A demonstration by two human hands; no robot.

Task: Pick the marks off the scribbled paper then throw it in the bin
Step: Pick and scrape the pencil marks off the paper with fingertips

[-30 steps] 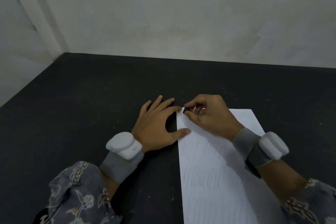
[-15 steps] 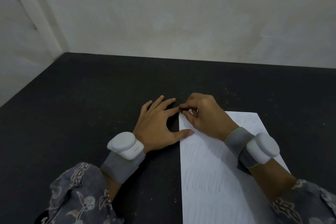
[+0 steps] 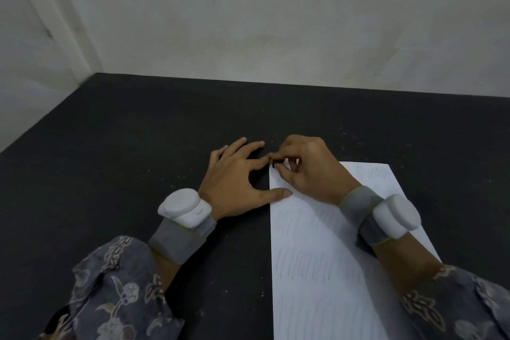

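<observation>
A person's two hands work at the far left corner of a white sheet of paper [image 3: 325, 257] lying flat on a black surface [image 3: 138, 160]. The paper sits toward the right of the view, its long left edge running straight toward the viewer and out of the bottom of the frame. Rows of faint grey pencil scribbles cross it in bands.

The left hand [image 3: 234, 179] lies flat on the black surface just left of the sheet, fingers straight and spread. Its thumb tip presses on the paper's left edge, and its index fingertip reaches the paper's far left corner.

The right hand [image 3: 309, 171] rests over the top of the sheet, fingers curled. Its thumb and index finger pinch a small dark object [image 3: 276, 165] right at the far left corner of the paper; it is too small to tell what it is. The remaining fingers of that hand are tucked under, close to the page.

Each wrist wears a grey band carrying a rounded white device, one on the left wrist [image 3: 183, 208] and one on the right wrist [image 3: 396, 218]. Sleeves of dark grey fabric with a pale floral print [image 3: 110, 292] cover both forearms at the bottom of the view.

Behind the surface rises a plain off-white wall [image 3: 276, 22], meeting another wall in a corner at the far left.
</observation>
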